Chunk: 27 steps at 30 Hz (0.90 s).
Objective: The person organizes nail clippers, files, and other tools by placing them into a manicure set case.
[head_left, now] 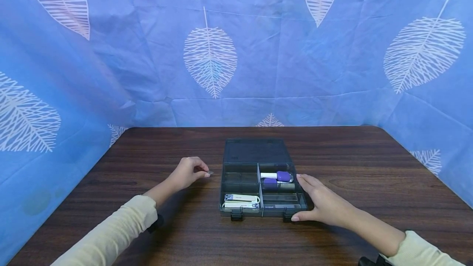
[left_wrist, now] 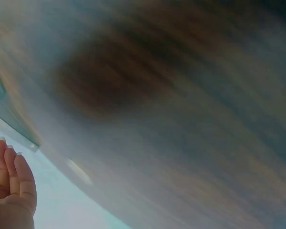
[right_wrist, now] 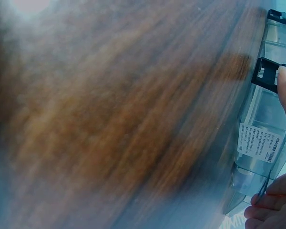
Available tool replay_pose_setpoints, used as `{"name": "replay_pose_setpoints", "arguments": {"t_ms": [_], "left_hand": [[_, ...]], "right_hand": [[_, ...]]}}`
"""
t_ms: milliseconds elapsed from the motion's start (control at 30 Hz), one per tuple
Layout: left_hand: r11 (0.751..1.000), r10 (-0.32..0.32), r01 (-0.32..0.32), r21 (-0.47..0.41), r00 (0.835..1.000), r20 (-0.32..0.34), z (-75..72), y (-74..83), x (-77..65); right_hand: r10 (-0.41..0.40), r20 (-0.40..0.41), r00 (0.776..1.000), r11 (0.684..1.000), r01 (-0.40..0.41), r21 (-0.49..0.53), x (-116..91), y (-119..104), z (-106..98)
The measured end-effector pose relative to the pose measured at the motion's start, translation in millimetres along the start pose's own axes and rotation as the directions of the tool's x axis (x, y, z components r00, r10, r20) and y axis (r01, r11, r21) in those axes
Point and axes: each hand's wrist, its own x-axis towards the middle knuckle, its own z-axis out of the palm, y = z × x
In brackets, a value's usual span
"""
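Observation:
A dark translucent plastic divided box (head_left: 242, 184) sits on the table with its lid (head_left: 255, 151) laid open at the back. Two white nail clippers (head_left: 241, 201) lie in its front left compartment. On the right side lie a purple-and-white bottle-like item (head_left: 283, 176) and another with a purple part (head_left: 270, 183). My left hand (head_left: 188, 173) is left of the box, pinching a small shiny piece (head_left: 210, 173) whose kind is unclear. My right hand (head_left: 325, 202) holds the box's right front corner, thumb by the black latch (right_wrist: 267, 75), fingers along the side.
The box stands on a dark wood-grain table (head_left: 166, 233). A second latch (head_left: 236, 214) hangs at its front left. A printed label (right_wrist: 258, 143) shows on the box in the right wrist view. Behind the table hangs a blue leaf-print cloth (head_left: 251, 60).

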Motion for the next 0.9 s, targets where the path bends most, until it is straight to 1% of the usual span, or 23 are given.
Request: {"name": "replay_pose_setpoints", "arguments": {"t_ms": [267,500,700,900], "left_hand": [[0.998,0.026,-0.029,-0.06,0.999,-0.043,1.2,14.4,3.4],[0.994,0.052,-0.056,-0.09,0.997,-0.049,5.1,28.9,8.0],[0.99,0.084,-0.09,-0.112,0.995,-0.057,11.7,41.0,12.6],[0.988,0.09,-0.096,-0.125,0.995,-0.054,19.5,52.3,17.9]], "right_hand": [[0.002,-0.002,1.0,1.0,-0.002,0.003,0.1,0.6,-0.9],[0.013,0.008,1.0,1.0,-0.013,0.007,0.1,-0.3,-1.0],[0.019,0.011,1.0,1.0,-0.019,0.009,-0.1,-0.6,-0.7],[0.01,0.005,1.0,1.0,-0.01,0.008,-0.3,-0.7,-0.5]]}}
